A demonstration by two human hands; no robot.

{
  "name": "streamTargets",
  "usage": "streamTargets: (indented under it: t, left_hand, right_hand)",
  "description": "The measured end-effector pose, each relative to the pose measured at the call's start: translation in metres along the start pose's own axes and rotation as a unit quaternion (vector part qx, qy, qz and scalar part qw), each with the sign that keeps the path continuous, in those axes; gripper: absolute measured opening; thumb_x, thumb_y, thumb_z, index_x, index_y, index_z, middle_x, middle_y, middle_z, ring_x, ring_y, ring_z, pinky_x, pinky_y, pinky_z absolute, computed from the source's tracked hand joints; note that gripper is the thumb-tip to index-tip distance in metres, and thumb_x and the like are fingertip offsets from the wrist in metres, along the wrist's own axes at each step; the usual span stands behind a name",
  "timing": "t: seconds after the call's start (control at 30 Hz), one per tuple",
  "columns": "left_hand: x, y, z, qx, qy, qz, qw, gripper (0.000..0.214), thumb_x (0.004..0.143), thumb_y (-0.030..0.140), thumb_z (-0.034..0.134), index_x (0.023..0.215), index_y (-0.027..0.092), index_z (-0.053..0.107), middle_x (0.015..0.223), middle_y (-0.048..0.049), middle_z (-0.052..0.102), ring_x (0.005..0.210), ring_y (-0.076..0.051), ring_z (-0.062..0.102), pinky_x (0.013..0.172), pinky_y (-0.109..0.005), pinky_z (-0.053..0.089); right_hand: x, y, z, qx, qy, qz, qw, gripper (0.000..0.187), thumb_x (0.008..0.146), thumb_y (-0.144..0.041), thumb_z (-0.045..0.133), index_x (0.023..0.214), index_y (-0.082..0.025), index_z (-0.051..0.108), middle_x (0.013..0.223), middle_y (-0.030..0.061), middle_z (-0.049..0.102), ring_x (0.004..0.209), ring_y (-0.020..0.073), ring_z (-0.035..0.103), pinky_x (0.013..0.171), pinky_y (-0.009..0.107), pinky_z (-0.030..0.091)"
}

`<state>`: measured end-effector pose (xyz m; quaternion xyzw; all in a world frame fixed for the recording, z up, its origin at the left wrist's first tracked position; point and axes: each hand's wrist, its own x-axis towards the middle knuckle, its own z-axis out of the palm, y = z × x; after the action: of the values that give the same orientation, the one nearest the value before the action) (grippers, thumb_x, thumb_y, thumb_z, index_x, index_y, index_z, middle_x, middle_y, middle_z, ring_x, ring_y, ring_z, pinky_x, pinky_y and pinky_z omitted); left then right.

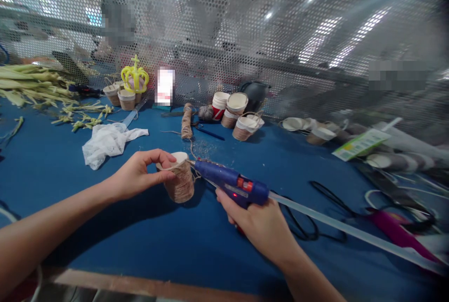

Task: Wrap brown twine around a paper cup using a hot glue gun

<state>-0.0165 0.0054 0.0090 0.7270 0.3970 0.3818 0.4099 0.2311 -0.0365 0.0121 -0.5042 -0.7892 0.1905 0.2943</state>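
Note:
My left hand [149,173] grips the upper rim of a paper cup wrapped in twine [181,187], fingers at its edge and thumb on its side. The cup stands slightly tilted at the middle of the table. My right hand [257,220] is wrapped round the handle of a blue hot glue gun [228,180], whose red light is lit. Its metal nozzle meets or nearly meets the cup's rim on the right. A long clear glue stick [336,222] juts from the back of the gun. Loose twine runs from the cup toward a twine bundle [187,121].
Several twine-wrapped cups [245,128] stand behind, near a perforated metal screen [210,21]. Dried husks [31,82], a yellow crown ornament [135,77] and a crumpled white cloth [107,143] lie left. On the right are a black cord [308,234], magenta-handled tool [396,232] and green-white packet [361,143].

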Motion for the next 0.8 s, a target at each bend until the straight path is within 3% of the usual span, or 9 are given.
streamTargets:
  t: [0.2, 0.33, 0.53, 0.8]
  left_hand:
    - [0.0, -0.001, 0.0, -0.008, -0.007, 0.003, 1.0, 0.018, 0.075, 0.026, 0.06, 0.066, 0.014, 0.05, 0.094, -0.0088, 0.062, 0.092, -0.019, 0.057, 0.082, -0.032, 0.043]
    - [0.0, -0.001, -0.001, -0.005, -0.008, 0.002, 1.0, 0.019, 0.075, 0.026, 0.061, 0.065, 0.014, 0.049, 0.094, -0.0085, 0.062, 0.094, -0.02, 0.056, 0.083, -0.032, 0.042]
    - [0.0, -0.002, -0.001, -0.009, -0.009, 0.002, 1.0, 0.019, 0.075, 0.026, 0.061, 0.065, 0.014, 0.049, 0.094, -0.0083, 0.063, 0.093, -0.019, 0.057, 0.081, -0.031, 0.044]
    - [0.0, 0.0, -0.002, -0.009, -0.01, 0.002, 1.0, 0.02, 0.075, 0.027, 0.062, 0.064, 0.014, 0.049, 0.095, -0.0088, 0.064, 0.094, -0.019, 0.057, 0.083, -0.031, 0.043]
  right_hand:
    - [-0.002, -0.003, 0.0, 0.003, -0.002, 0.017, 1.0, 0.022, 0.078, -0.031, 0.051, 0.07, -0.023, 0.07, 0.045, 0.0022, 0.059, 0.05, 0.0189, 0.06, 0.045, 0.027, 0.045]
    - [0.0, -0.004, -0.004, -0.018, -0.002, 0.002, 1.0, 0.017, 0.074, -0.031, 0.056, 0.072, -0.024, 0.071, 0.047, 0.0014, 0.06, 0.048, 0.0176, 0.059, 0.047, 0.027, 0.046]
    - [-0.005, -0.008, 0.001, 0.015, 0.002, 0.049, 0.999, 0.023, 0.079, -0.032, 0.05, 0.069, -0.025, 0.069, 0.042, 0.0003, 0.057, 0.041, 0.0164, 0.055, 0.039, 0.026, 0.043]
    - [-0.004, -0.01, 0.001, 0.018, -0.003, 0.058, 0.998, 0.023, 0.079, -0.033, 0.051, 0.068, -0.024, 0.068, 0.042, -0.0001, 0.056, 0.043, 0.0161, 0.056, 0.04, 0.025, 0.043]
